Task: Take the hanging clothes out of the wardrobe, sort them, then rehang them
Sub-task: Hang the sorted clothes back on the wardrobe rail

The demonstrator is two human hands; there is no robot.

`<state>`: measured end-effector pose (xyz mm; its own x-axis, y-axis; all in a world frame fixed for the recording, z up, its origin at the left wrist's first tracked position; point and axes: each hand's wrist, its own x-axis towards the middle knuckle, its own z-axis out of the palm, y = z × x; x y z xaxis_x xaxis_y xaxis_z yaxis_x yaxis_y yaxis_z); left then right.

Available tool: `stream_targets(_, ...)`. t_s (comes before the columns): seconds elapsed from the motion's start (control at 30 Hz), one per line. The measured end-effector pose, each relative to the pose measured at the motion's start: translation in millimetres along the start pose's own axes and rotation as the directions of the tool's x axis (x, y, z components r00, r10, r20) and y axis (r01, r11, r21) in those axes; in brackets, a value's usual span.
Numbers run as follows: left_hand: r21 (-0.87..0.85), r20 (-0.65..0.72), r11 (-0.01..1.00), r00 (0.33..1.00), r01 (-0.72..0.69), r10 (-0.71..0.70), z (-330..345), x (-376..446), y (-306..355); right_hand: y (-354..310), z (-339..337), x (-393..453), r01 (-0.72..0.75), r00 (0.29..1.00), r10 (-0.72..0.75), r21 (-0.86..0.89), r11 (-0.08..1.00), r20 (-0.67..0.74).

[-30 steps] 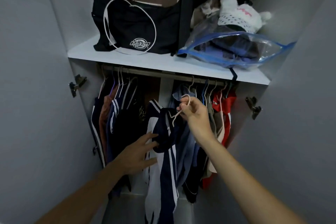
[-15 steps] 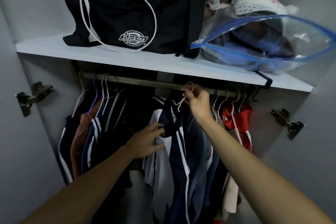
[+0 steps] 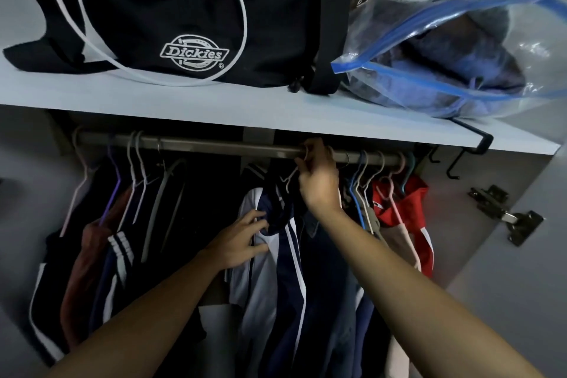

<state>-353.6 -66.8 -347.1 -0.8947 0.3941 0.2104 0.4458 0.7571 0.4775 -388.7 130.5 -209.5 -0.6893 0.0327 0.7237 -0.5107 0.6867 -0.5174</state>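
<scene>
Under the white laminate shelf (image 3: 214, 107), about mid-rail: navy-and-white striped garment (image 3: 288, 255) on a pale thin wire hanger (image 3: 290, 178), hook up against the grey metal rail (image 3: 199, 144). Hard to tell behind the fingers whether seated over the rail or only touching it. Gripped at that hook by the right hand (image 3: 317, 181), fingers curled round the wire, knuckles against the rail's underside. Pinched lower down, at the dark collar and white shoulder, by the left hand (image 3: 242, 239), thumb on top and fingers beneath the fabric. Long axis of the rail left to right across the view; hanger's plane crosswise to it, garment dropping straight below the right hand. Probably a rehanging step: hook directly above the right hand's grip, so the right clearly the nearer hand for seating it, the left only steadying the cloth. Just right of the hook, crowded blue and pink hangers and a red garment (image 3: 408, 202); well to the left, a bunch of dark striped clothes (image 3: 101, 255). On the shelf above, a black canvas bag (image 3: 184, 9) beside a clear blue-edged zip bag (image 3: 445, 64).
</scene>
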Motion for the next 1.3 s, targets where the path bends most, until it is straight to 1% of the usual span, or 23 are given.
stream_targets(0.07, -0.012, 0.011, 1.000, 1.000, -0.001, 0.001, 6.6, 6.4, 0.7, 3.7, -1.9, 0.0, 0.141, 0.989, -0.146, -0.191, 0.971, -0.013)
stream_targets(0.1, -0.017, 0.019, 1.000, 1.000, 0.000, 0.001, 9.8, 10.1, 2.2, 6.5, -3.5, 0.9, 0.173, 0.983, -0.183, -0.262, 0.949, -0.014)
stream_targets(0.2, -0.025, 0.066, 1.000, 0.998, 0.000, 0.001, 20.5, 24.3, 10.3, 12.5, -11.1, 1.9, 0.186, 0.980, -0.201, -0.377, 0.907, 0.000)
stream_targets(0.3, -0.026, 0.110, 1.000, 0.994, 0.009, -0.006, 29.5, 38.7, 19.2, 16.4, -23.3, 3.7, 0.201, 0.977, -0.213, -0.426, 0.882, 0.021)
stream_targets(0.37, -0.010, 0.128, 1.000, 0.992, 0.011, -0.009, 31.2, 44.5, 23.9, 20.2, -32.0, 5.5, 0.166, 0.984, -0.179, -0.451, 0.877, 0.014)
stream_targets(0.47, -0.013, 0.101, 0.999, 0.994, 0.042, -0.041, 28.0, 40.7, 32.4, 26.1, -47.6, 4.9, 0.119, 0.993, -0.109, -0.463, 0.878, 0.047)
stream_targets(0.57, -0.022, 0.018, 0.995, 0.995, 0.101, -0.101, 17.0, 23.1, 48.7, 22.1, -64.6, -3.1, 0.078, 0.980, 0.015, -0.446, 0.892, 0.200)
stream_targets(0.63, 0.021, -0.038, 0.990, 0.990, 0.138, -0.138, 3.7, 4.8, 68.9, 17.0, -79.0, -12.7, 0.050, 0.964, 0.064, -0.414, 0.909, 0.258)
stream_targets(0.7, 0.090, -0.094, 0.980, 0.981, 0.176, -0.167, -15.2, -16.6, 96.9, 12.4, -97.7, -25.6, 0.038, 0.944, 0.106, -0.423, 0.905, 0.313)
stream_targets(0.77, 0.147, -0.149, 0.967, 0.971, 0.210, -0.189, -36.2, -39.5, 127.9, 7.8, -119.9, -41.6, 0.038, 0.928, 0.126, -0.425, 0.905, 0.351)
stream_targets(0.93, 0.163, -0.213, 0.944, 0.944, 0.288, -0.251, -69.5, -95.7, 196.3, -16.7, -190.8, -80.4, 0.016, 0.902, 0.149, -0.378, 0.926, 0.404)
stream_targets(1.07, 0.204, -0.233, 0.947, 0.952, 0.247, -0.198, -81.8, -131.9, 242.2, -36.0, -243.2, -118.0, -0.005, 0.904, 0.148, -0.336, 0.942, 0.402)
stream_targets(1.17, 0.185, -0.232, 0.956, 0.956, 0.226, -0.181, -84.2, -156.5, 269.4, -48.9, -275.5, -150.4, -0.019, 0.920, 0.154, -0.351, 0.936, 0.361)
stream_targets(1.23, 0.148, -0.232, 0.966, 0.957, 0.211, -0.173, -84.9, -170.4, 285.6, -59.2, -297.3, -171.7, -0.073, 0.931, 0.195, -0.369, 0.926, 0.307)
stream_targets(1.3, 0.129, -0.231, 0.979, 0.965, 0.158, -0.125, -85.5, -181.1, 301.3, -72.6, -320.9, -192.9, -0.131, 0.935, 0.243, -0.384, 0.914, 0.259)
